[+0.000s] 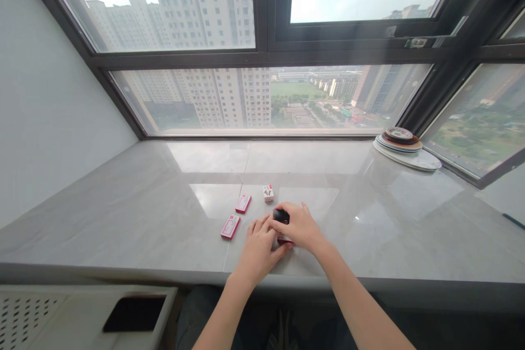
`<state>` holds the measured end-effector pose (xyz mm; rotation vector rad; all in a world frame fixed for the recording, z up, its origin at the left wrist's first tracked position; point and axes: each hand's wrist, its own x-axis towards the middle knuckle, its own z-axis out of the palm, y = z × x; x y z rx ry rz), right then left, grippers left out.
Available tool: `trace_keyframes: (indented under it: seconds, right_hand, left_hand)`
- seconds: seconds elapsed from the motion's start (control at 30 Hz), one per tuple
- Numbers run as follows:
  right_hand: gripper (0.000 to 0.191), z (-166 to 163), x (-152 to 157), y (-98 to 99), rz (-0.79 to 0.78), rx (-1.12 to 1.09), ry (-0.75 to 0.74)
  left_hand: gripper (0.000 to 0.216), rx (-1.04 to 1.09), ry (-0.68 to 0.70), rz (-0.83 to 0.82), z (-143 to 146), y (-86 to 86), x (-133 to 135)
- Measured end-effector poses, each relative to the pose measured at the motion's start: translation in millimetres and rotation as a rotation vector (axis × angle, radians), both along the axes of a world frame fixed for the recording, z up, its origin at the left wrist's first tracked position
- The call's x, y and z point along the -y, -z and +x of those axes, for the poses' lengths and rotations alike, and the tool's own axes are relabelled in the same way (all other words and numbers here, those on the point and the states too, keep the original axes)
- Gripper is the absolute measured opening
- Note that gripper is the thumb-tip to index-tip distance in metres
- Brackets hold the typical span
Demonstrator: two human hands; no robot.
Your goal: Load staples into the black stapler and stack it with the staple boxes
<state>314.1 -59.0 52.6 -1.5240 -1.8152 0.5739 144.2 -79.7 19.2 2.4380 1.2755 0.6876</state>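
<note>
My right hand (301,225) has thumb and fingers closed around a small black rounded object (281,215), whose exact kind I cannot make out. Just below that object a small red-and-white box (284,239) shows in part between my hands. My left hand (259,246) curls against its left side, the thumb along the near edge; fingers of both hands meet there and hide most of it. Left of my hands lie two flat pink-and-white boxes, a nearer box (230,227) and a farther box (243,204). Beyond my hands sits a small white-and-red box (268,193) with a dark picture on top.
The grey marble-patterned sill (164,219) runs up to the dark window frame (262,59). A stack of plates (404,145) stands in the back right corner. Below the sill's front edge, a pale cabinet (82,317) with a dark opening is at the left.
</note>
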Motion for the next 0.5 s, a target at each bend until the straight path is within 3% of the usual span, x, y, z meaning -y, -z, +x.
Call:
trace_keyframes:
  seconds: [0.1,0.2,0.33,0.4,0.5]
  right_hand:
    - [0.022,-10,-6,1.2,0.011,-0.117,0.122]
    - [0.033,2,-9,0.3,0.012,-0.518,0.213]
    - [0.042,45,1,9.4,0.024,-0.998,0.322]
    - [0.039,69,11,19.6,-0.055,-1.079,0.357]
    - [0.035,101,30,36.2,-0.191,-1.019,0.460]
  left_hand:
    - [0.059,-0.009,0.003,-0.020,-3,-1.1,2]
    - [0.060,-0.019,-0.007,-0.069,-8,-3.7,0]
    - [0.060,-0.012,0.006,-0.106,-15,-8.6,-2]
    - [0.059,0.003,0.015,-0.113,-16,-11.3,-2]
    - [0.050,0.025,0.012,-0.129,-16,-14.6,-2]
